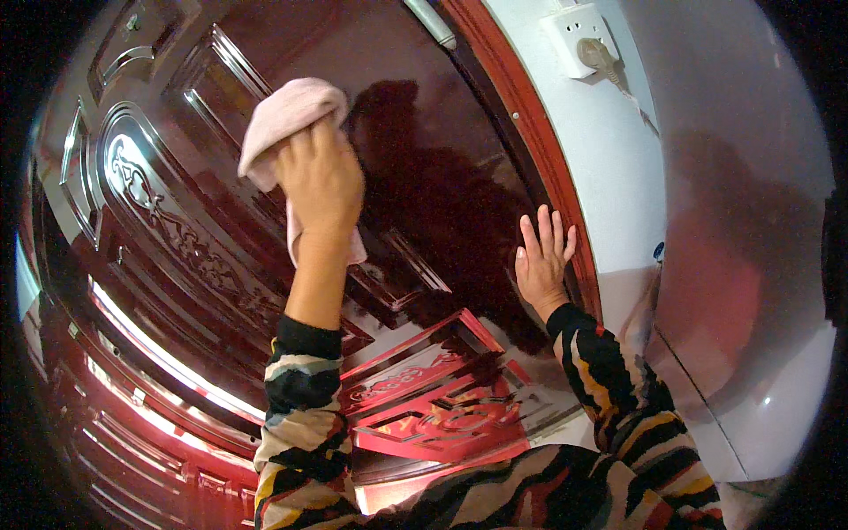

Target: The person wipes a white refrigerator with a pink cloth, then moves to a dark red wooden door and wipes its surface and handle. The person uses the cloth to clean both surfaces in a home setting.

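My left hand holds a folded pink cloth against a glossy dark red panelled door. The cloth bulges above my fingers and hangs down beside my wrist. Part of it is hidden behind the hand. My right hand rests with its fingers spread near the door's right edge, beside the red door frame, and holds nothing. An oval panel with a raised scroll pattern is on the door to the left of the cloth.
A metal hinge sits at the door's upper edge. On the white wall, a socket has a plug with a cable in it. A large glossy surface stands at the right. Another red panelled door leaf is at the lower left.
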The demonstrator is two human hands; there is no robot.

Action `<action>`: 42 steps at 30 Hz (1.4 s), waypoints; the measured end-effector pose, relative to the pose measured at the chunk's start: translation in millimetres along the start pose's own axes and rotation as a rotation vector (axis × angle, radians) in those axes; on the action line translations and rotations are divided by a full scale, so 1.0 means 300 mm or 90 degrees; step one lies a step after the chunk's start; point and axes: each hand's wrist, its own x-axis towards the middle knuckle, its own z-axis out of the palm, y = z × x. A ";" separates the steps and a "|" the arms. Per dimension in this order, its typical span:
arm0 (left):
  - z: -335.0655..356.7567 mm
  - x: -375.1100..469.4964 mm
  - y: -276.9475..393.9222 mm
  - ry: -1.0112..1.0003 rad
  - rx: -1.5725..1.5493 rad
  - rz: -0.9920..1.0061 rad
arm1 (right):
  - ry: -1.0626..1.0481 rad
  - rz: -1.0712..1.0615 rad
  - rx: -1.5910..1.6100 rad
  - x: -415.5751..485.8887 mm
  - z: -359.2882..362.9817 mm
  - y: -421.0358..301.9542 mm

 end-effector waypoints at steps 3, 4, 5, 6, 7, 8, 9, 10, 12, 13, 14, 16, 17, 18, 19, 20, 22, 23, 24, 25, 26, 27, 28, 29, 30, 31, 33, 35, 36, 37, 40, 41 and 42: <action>0.030 0.002 0.119 -0.025 0.032 0.027 | -0.012 -0.005 0.002 -0.007 0.000 0.011; 0.038 0.005 0.146 0.000 0.024 0.046 | -0.016 -0.007 0.003 -0.009 0.001 0.015; 0.048 0.007 0.181 0.005 0.013 0.035 | -0.021 -0.003 0.003 -0.010 0.002 0.019; 0.057 0.012 0.211 -0.008 -0.027 0.042 | -0.020 -0.008 0.000 -0.012 0.002 0.022; 0.064 0.016 0.240 -0.020 -0.065 0.048 | -0.025 -0.009 -0.001 -0.012 0.003 0.025; 0.066 0.012 0.276 -0.050 -0.077 0.065 | -0.025 -0.011 -0.001 -0.014 0.002 0.027; 0.077 0.018 0.315 -0.024 -0.090 0.088 | -0.033 -0.007 -0.001 -0.015 0.001 0.029; 0.083 0.018 0.353 -0.037 -0.091 0.103 | -0.026 -0.010 0.007 -0.016 -0.002 0.030; 0.099 0.018 0.420 -0.038 -0.098 0.135 | -0.038 -0.016 0.023 -0.015 -0.013 0.032; 0.108 0.016 0.447 -0.024 -0.105 0.149 | -0.044 -0.013 0.029 -0.013 -0.020 0.033; 0.116 0.014 0.469 -0.017 -0.095 0.145 | -0.043 -0.019 0.027 -0.012 -0.030 0.033; 0.125 0.007 0.489 -0.022 -0.107 0.130 | -0.059 -0.030 0.018 -0.009 -0.052 0.035; 0.127 0.004 0.493 -0.025 -0.112 0.121 | -0.075 -0.026 0.010 -0.007 -0.064 0.035; 0.129 0.003 0.496 -0.036 -0.112 0.118 | -0.083 -0.028 0.002 -0.004 -0.074 0.035; 0.130 0.001 0.495 -0.042 -0.129 0.125 | -0.092 -0.027 -0.008 -0.001 -0.083 0.034; 0.129 -0.001 0.496 -0.040 -0.146 0.123 | -0.114 -0.034 -0.022 0.002 -0.089 0.035; 0.121 -0.018 0.489 -0.062 -0.171 0.115 | -0.104 -0.048 -0.047 0.002 -0.096 0.037; 0.114 -0.032 0.480 -0.089 -0.226 0.121 | -0.100 -0.064 -0.066 0.004 -0.095 0.039; 0.105 -0.055 0.475 -0.150 -0.202 0.150 | -0.107 -0.068 -0.097 0.000 -0.090 0.043; 0.093 -0.081 0.465 -0.197 -0.230 0.153 | -0.109 -0.076 -0.127 0.000 -0.085 0.046; 0.081 -0.111 0.447 -0.163 -0.224 0.178 | -0.099 -0.091 -0.127 -0.003 -0.080 0.053; 0.067 -0.145 0.420 -0.110 -0.253 0.190 | -0.101 -0.085 -0.137 -0.004 -0.072 0.061; 0.049 -0.184 0.388 -0.116 -0.244 0.190 | -0.088 -0.100 -0.150 -0.003 -0.066 0.073; 0.023 -0.222 0.344 -0.128 -0.236 0.192 | -0.084 -0.115 -0.169 -0.006 -0.061 0.076; 0.022 -0.247 0.317 -0.137 -0.219 0.179 | -0.055 -0.142 -0.171 0.006 -0.057 0.103; 0.015 -0.270 0.299 -0.142 -0.200 0.165 | -0.089 -0.094 -0.170 0.010 -0.057 0.123; -0.020 -0.313 0.212 -0.114 -0.176 0.115 | -0.096 -0.080 -0.216 0.023 -0.055 0.148; -0.059 -0.347 0.083 -0.053 -0.163 0.064 | -0.086 -0.101 -0.199 0.027 -0.059 0.159; -0.079 -0.360 0.023 -0.032 -0.160 0.019 | -0.074 -0.117 -0.194 0.029 -0.063 0.160; -0.111 -0.386 -0.040 -0.030 -0.139 -0.006 | -0.081 -0.106 -0.177 0.025 -0.062 0.152; -0.173 -0.448 -0.191 -0.020 -0.069 -0.083 | -0.073 -0.103 -0.192 0.032 -0.067 0.145; -0.183 -0.464 -0.247 0.004 -0.048 -0.099 | -0.057 -0.097 -0.200 0.032 -0.065 0.138; -0.201 -0.487 -0.294 0.010 -0.051 -0.123 | -0.039 -0.109 -0.194 0.032 -0.060 0.142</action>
